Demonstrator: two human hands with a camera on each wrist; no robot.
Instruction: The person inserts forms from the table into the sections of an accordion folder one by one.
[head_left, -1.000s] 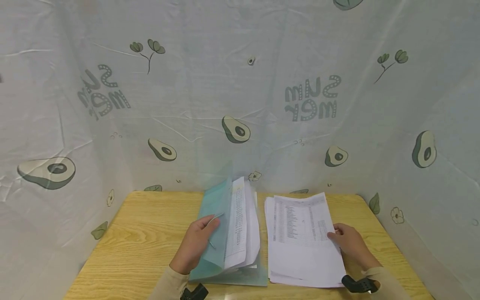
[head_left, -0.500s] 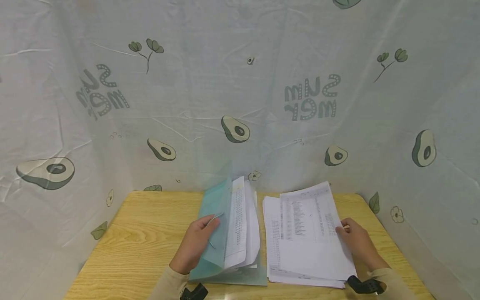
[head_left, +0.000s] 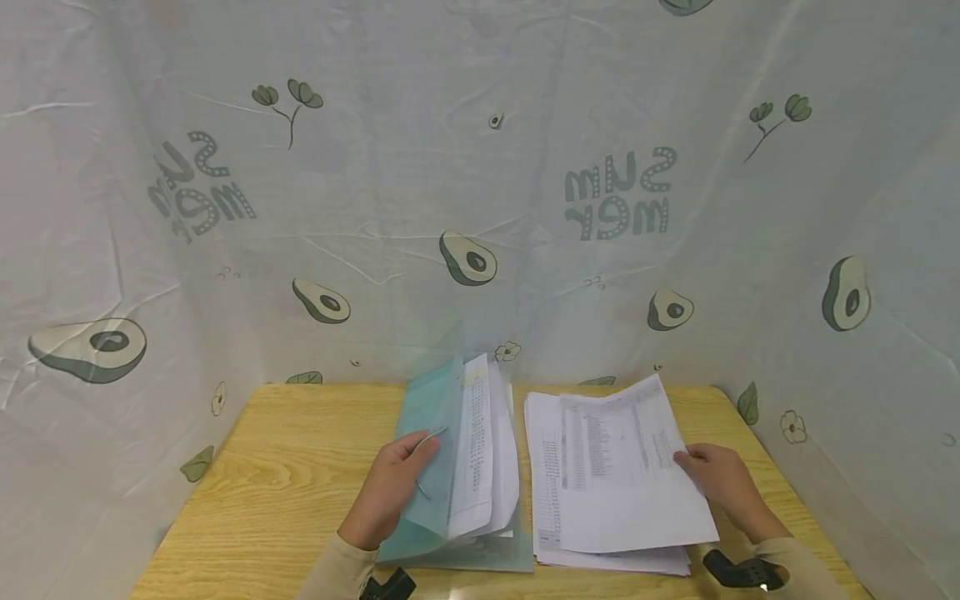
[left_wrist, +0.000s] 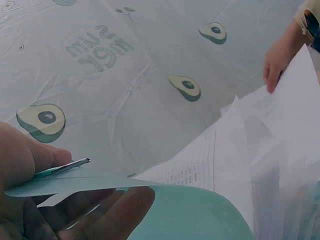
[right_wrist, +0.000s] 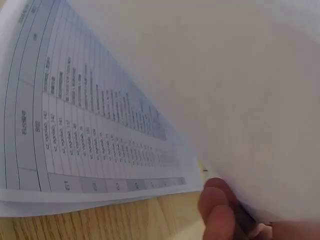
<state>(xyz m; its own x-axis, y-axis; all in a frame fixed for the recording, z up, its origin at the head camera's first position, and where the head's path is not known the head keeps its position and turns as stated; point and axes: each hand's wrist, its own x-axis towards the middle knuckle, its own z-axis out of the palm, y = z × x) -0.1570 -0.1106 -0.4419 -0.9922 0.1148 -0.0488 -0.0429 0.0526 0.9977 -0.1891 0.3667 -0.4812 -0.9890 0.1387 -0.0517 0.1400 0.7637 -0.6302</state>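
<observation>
My left hand (head_left: 392, 482) grips the raised cover of a teal translucent folder (head_left: 435, 408), thumb above and fingers underneath in the left wrist view. A thin metal fastener strip (left_wrist: 72, 166) shows on the cover by that thumb. Printed papers (head_left: 474, 446) stand partly lifted inside the folder. My right hand (head_left: 722, 482) pinches the right edge of a printed sheet (head_left: 630, 508), raised off a stack of papers (head_left: 547, 467) to the folder's right. In the right wrist view the sheet's back (right_wrist: 215, 90) fills the upper right, above a printed table (right_wrist: 100, 120).
Both the folder and the stack lie on a wooden table (head_left: 292, 467). A pale curtain (head_left: 375, 192) with avocado prints hangs close behind the table and along its sides. Dark camera straps sit on both wrists.
My right hand has moved right with the sheet, lifting it and uncovering the left part of the stack. My left hand has stayed on the folder cover.
</observation>
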